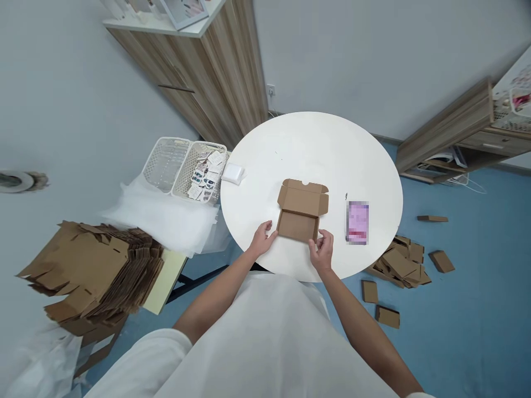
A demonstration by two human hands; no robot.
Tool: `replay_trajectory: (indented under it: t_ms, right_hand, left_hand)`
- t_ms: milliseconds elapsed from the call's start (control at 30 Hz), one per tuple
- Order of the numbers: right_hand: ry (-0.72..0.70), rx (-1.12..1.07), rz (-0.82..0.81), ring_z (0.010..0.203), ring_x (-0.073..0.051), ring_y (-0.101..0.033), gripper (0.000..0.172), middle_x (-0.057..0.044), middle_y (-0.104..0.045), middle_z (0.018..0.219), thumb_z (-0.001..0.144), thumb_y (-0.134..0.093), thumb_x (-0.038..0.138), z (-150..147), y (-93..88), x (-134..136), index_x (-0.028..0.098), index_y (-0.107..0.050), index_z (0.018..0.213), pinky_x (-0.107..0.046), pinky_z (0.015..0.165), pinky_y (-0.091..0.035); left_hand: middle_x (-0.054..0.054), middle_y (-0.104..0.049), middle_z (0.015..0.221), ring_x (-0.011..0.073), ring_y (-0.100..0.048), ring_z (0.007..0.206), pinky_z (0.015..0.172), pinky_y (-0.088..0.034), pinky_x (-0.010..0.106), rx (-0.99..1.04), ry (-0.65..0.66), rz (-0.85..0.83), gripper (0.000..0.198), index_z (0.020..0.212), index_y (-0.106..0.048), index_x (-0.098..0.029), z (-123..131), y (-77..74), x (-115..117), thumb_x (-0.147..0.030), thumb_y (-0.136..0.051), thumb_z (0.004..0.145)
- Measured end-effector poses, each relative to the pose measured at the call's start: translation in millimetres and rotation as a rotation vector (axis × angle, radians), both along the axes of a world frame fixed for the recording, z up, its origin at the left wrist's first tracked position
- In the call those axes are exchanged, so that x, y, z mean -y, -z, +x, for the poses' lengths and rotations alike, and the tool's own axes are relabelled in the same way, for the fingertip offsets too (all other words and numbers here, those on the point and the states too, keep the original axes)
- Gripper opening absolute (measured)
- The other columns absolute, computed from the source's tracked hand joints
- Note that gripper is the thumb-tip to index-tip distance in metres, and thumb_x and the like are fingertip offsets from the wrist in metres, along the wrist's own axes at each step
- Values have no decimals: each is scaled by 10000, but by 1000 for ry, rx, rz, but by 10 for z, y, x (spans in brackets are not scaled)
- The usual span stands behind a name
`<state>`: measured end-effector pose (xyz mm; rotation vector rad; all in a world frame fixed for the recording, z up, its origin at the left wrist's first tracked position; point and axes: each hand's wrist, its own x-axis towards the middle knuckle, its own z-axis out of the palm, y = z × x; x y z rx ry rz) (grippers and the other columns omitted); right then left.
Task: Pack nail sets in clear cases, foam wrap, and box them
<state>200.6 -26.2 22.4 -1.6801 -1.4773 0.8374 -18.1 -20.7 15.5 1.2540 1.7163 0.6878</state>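
Note:
On the round white table [373, 160] lies a small brown cardboard box [297, 225], folded up into a shallow tray with its flapped lid [305, 200] raised open at the back. Nothing shows inside it. My left hand [262, 240] is at the box's front left corner, thumb tip against it and the other fingers stretched apart. At the front right corner, my right hand [322, 252] has its thumb on the front wall and its fingers bent along the right side, pinching the corner.
A blurred-out pink phone-like rectangle [357, 223] lies right of the box. A white packet [233, 173] sits at the table's left edge. Left are white baskets [178, 190], one with small carded items, plastic sheets [161, 218] and stacked flat cardboard [95, 265]. Small boxes [400, 262] lie on the floor.

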Motion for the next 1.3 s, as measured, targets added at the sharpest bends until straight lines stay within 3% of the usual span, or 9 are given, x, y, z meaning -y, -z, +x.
replay_trajectory:
  t_ms: [100, 267, 400, 567, 733, 867, 1100, 1200, 1300]
  right_hand:
    - [-129, 1, 61, 581, -115, -397, 330, -96, -455, 1034, 739, -469, 320, -308, -139, -43, 202, -446, 1046, -321, 626, -420]
    - [-351, -32, -51, 628, -133, -458, 270, -55, -518, 901, 744, -443, 271, -1079, -292, -247, 219, -496, 1004, -311, 626, -434]
    - [-308, -94, -220, 716, -133, -512, 286, -65, -509, 1032, 740, -445, 296, -1653, -254, -429, 213, -493, 1010, -295, 638, -457]
    - [-194, -165, -409, 826, -154, -535, 355, -58, -528, 1065, 696, -516, 361, -2122, -162, -748, 224, -500, 1022, -315, 714, -465]
    - [-39, -281, -438, 967, -187, -509, 390, -64, -525, 1112, 689, -536, 414, -2480, -120, -1232, 226, -504, 1029, -333, 774, -454]
    - [5, -417, -473, 1025, -187, -494, 384, -54, -454, 1226, 704, -533, 411, -2740, -56, -1537, 259, -486, 1054, -317, 754, -473]
    - [65, -496, -528, 1079, -181, -482, 507, -72, -375, 1307, 731, -512, 430, -2971, 69, -1693, 270, -347, 1183, -281, 722, -494]
    - [83, -482, -559, 1018, -182, -524, 528, -78, -438, 1248, 709, -527, 455, -2976, 79, -1684, 254, -346, 1162, -275, 699, -502]
    - [137, -405, -566, 936, -187, -558, 433, -78, -539, 1114, 701, -526, 438, -2916, 88, -1606, 223, -415, 1060, -282, 670, -507]
  left_hand:
    - [105, -485, 1174, 187, -481, 1050, 770, -456, 302, -31, 12, -6, 418, 1182, -420, -184, -232, -26, -71, -345, -473, 800]
    - [107, -476, 1147, 192, -476, 1043, 771, -463, 303, -112, -80, 76, 373, 1139, -443, -169, -801, -21, -365, -343, -443, 809]
    - [107, -451, 1148, 216, -436, 1095, 899, -393, 355, -197, -200, 102, 394, 1123, -443, -176, -1300, 21, -684, -313, -509, 759]
    - [124, -337, 1273, 253, -275, 1233, 1013, -251, 396, -156, -202, 110, 494, 1179, -384, -177, -1704, 0, -1119, -319, -544, 733]
    - [126, -302, 1320, 250, -234, 1260, 1041, -201, 391, -98, -195, 150, 485, 1198, -372, -161, -1815, -109, -1531, -289, -514, 753]
    - [129, -271, 1352, 246, -188, 1282, 1055, -167, 404, -81, -153, 186, 531, 1265, -285, -143, -1808, -79, -1680, -204, -461, 767]
    - [139, -248, 1365, 245, -165, 1287, 1040, -169, 453, -122, -65, 231, 510, 1273, -252, -137, -1795, 44, -1531, -123, -387, 781]
    - [119, -333, 1309, 219, -242, 1256, 1031, -219, 423, -88, -41, 246, 462, 1236, -308, -156, -1808, 41, -1473, -101, -369, 782]
    - [104, -423, 1220, 204, -341, 1191, 997, -287, 395, -12, -59, 191, 400, 1186, -366, -173, -1805, 56, -1393, -114, -373, 790]
